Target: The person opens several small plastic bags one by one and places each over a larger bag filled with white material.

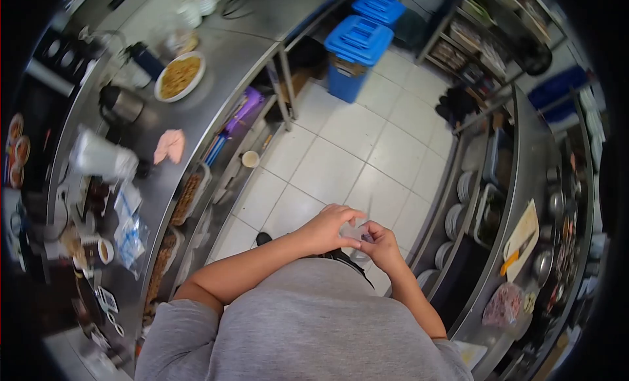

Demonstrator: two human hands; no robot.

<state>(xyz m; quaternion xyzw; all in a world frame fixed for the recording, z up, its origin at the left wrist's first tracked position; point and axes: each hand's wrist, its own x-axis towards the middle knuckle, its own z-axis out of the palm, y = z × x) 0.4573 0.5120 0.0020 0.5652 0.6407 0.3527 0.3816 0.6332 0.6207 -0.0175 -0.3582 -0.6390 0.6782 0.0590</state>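
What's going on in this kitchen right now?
A person in a grey shirt stands in the aisle between two steel counters, both hands together at the waist. The left hand and right hand share a grip on a small clear plastic thing, perhaps a cup or a bag; what it is cannot be told. On the left counter sit a plate of food, a pink cloth and a kettle. Two blue bins stand on the tiled floor.

On the steel counter (216, 73) at ten o'clock stand a plate of yellow food (179, 76), a pink cloth (170, 146) and a metal kettle (121, 104), while two blue bins (359, 45) stand on the white tiled floor (341, 158) at twelve o'clock.
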